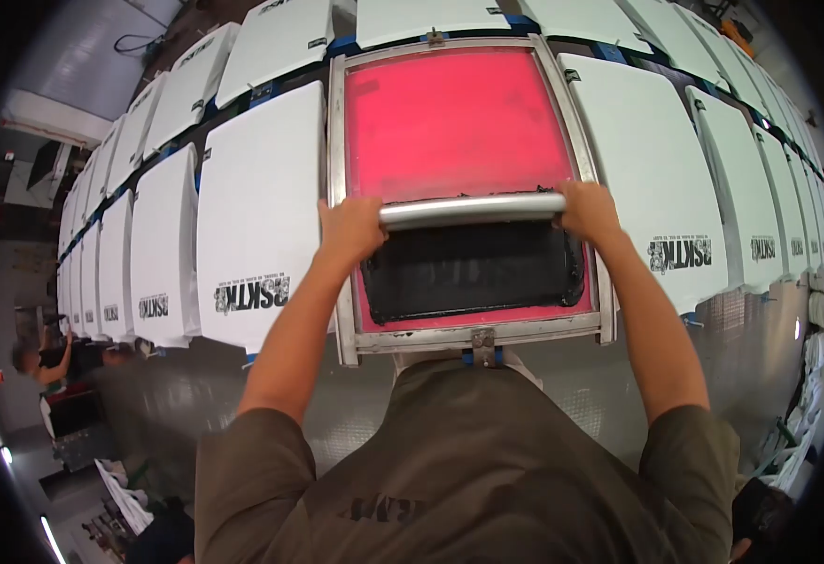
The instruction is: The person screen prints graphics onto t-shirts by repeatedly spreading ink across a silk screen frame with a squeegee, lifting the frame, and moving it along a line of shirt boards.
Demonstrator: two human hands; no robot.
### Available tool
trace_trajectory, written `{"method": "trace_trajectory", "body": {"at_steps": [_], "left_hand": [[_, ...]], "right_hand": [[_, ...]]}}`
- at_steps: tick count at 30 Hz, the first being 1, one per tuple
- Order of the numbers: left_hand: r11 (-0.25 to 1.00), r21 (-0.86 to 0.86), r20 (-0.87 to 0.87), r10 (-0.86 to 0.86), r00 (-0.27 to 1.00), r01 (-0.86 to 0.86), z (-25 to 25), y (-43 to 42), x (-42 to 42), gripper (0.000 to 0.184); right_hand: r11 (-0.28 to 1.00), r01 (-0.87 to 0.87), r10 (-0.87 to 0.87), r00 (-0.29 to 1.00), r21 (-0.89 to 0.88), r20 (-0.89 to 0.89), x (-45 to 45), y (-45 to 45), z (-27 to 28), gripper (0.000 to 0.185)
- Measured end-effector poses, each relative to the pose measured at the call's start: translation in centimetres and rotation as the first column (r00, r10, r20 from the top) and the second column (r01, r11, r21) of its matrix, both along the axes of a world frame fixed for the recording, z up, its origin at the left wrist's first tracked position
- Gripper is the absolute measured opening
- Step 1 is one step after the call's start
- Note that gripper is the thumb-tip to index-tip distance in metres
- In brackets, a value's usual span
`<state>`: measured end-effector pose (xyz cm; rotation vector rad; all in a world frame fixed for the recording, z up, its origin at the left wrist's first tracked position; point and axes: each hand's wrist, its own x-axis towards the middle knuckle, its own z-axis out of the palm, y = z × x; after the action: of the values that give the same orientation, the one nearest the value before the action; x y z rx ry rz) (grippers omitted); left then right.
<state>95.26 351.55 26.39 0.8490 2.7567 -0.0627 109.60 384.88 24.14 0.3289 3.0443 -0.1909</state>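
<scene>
A silver-handled squeegee (473,209) lies crosswise over a screen printing frame (337,122) with a pink mesh (450,117). My left hand (353,228) is wrapped round the left end of its handle, and my right hand (589,212) grips the right end. Black ink (473,273) covers the lower part of the mesh, on the side nearest my body. Metal clamps (483,346) show at the frame's near and far edges. Whatever lies beneath the frame is hidden.
White printed shirts (266,216) on boards stretch away in rows to the left, with more white shirts (652,169) to the right. Another person (50,352) is at the far left. Grey floor (337,395) shows between my body and the boards.
</scene>
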Motion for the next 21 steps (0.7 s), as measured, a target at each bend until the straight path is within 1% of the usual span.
{"method": "trace_trajectory", "body": {"at_steps": [1, 2, 3, 4, 5, 7, 8, 9, 10, 11, 12, 13, 14, 15, 16, 17, 18, 19, 21], "left_hand": [[0.993, -0.114, 0.027, -0.003, 1.000, 0.006, 1.2, 1.3, -0.6, 0.028], [0.974, -0.225, 0.050, -0.002, 0.999, 0.013, 1.9, 2.5, -0.9, 0.031], [0.985, -0.141, -0.026, -0.104, 0.994, 0.100, 0.8, 3.5, -0.3, 0.032], [0.981, 0.045, -0.078, -0.185, 0.980, 0.189, -0.7, 4.5, 1.3, 0.037], [0.933, 0.225, -0.142, -0.253, 0.957, 0.280, -1.3, 5.8, 2.8, 0.043], [0.922, 0.272, -0.059, -0.270, 0.961, 0.276, -1.5, 8.1, 3.4, 0.045], [0.939, 0.241, 0.045, -0.265, 0.963, 0.247, -0.2, 8.3, 2.3, 0.036], [0.942, 0.241, 0.098, -0.264, 0.959, 0.235, 0.6, 8.4, 1.0, 0.037], [0.945, 0.239, 0.147, -0.264, 0.953, 0.225, 1.5, 8.3, 0.0, 0.038], [0.944, 0.251, 0.144, -0.256, 0.956, 0.215, 3.0, 8.2, -0.3, 0.038], [0.937, 0.249, 0.130, -0.281, 0.951, 0.243, 4.2, 8.1, -0.6, 0.038], [0.926, 0.290, 0.103, -0.282, 0.954, 0.242, 5.2, 7.8, -0.8, 0.037], [0.915, 0.329, 0.082, -0.276, 0.958, 0.236, 5.8, 7.8, -0.7, 0.037], [0.919, 0.333, 0.078, -0.252, 0.964, 0.213, 6.1, 7.8, -0.6, 0.037], [0.922, 0.338, 0.074, -0.224, 0.972, 0.187, 6.4, 8.0, -0.2, 0.038], [0.920, 0.339, 0.056, -0.229, 0.972, 0.198, 5.8, 8.1, 0.1, 0.037], [0.921, 0.338, 0.045, -0.223, 0.974, 0.196, 4.5, 8.0, 0.2, 0.035], [0.922, 0.336, 0.033, -0.217, 0.976, 0.194, 2.9, 7.9, 0.6, 0.034], [0.933, 0.275, -0.066, -0.223, 0.973, 0.232, 0.5, 7.2, 2.3, 0.030]], "right_hand": [[0.996, 0.050, -0.041, 0.992, -0.070, 0.121, -0.9, 0.1, 1.1, 0.037], [0.996, 0.061, -0.053, 0.992, -0.067, 0.113, -0.6, -0.2, 1.2, 0.037], [0.996, 0.056, -0.063, 0.992, -0.065, -0.111, 0.0, -0.7, 1.0, 0.045], [0.997, 0.053, -0.070, 0.944, -0.063, -0.321, 0.9, -1.4, 0.7, 0.054], [0.993, 0.061, -0.102, 0.855, -0.097, -0.508, 2.2, -2.7, 0.5, 0.063], [0.992, 0.105, -0.120, 0.705, -0.064, -0.699, 5.5, -5.6, 2.7, 0.045], [0.894, 0.127, -0.332, 0.831, -0.429, -0.447, 7.8, -7.0, 2.8, 0.035], [0.661, 0.219, -0.427, 0.896, -0.718, -0.119, 10.1, -8.4, 2.9, 0.028], [0.614, 0.332, -0.325, 0.933, -0.716, 0.154, 12.1, -9.7, 2.7, 0.033], [0.449, 0.440, -0.077, 0.886, -0.777, 0.457, 14.2, -10.2, -0.6, 0.040], [0.468, 0.464, -0.027, 0.858, -0.752, 0.513, 15.4, -11.9, -1.5, 0.044], [0.485, 0.487, 0.024, 0.823, -0.726, 0.568, 16.2, -13.8, -2.2, 0.048], [0.358, 0.469, 0.012, 0.863, -0.808, 0.506, 17.1, -15.5, -4.6, 0.050], [0.224, 0.434, -0.005, 0.896, -0.873, 0.444, 17.3, -16.8, -5.3, 0.051], [0.066, 0.499, -0.002, 0.866, -0.864, 0.500, 17.2, -17.1, -6.0, 0.049], [-0.090, 0.547, 0.015, 0.836, -0.832, 0.548, 16.7, -17.1, -5.7, 0.047], [-0.177, 0.497, -0.031, 0.860, -0.849, 0.510, 16.9, -17.3, -7.1, 0.034], [-0.181, 0.486, -0.033, 0.866, -0.855, 0.499, 17.2, -17.6, -8.3, 0.034], [-0.099, 0.471, -0.080, 0.874, -0.876, 0.479, 17.0, -17.9, -8.5, 0.027]]}}
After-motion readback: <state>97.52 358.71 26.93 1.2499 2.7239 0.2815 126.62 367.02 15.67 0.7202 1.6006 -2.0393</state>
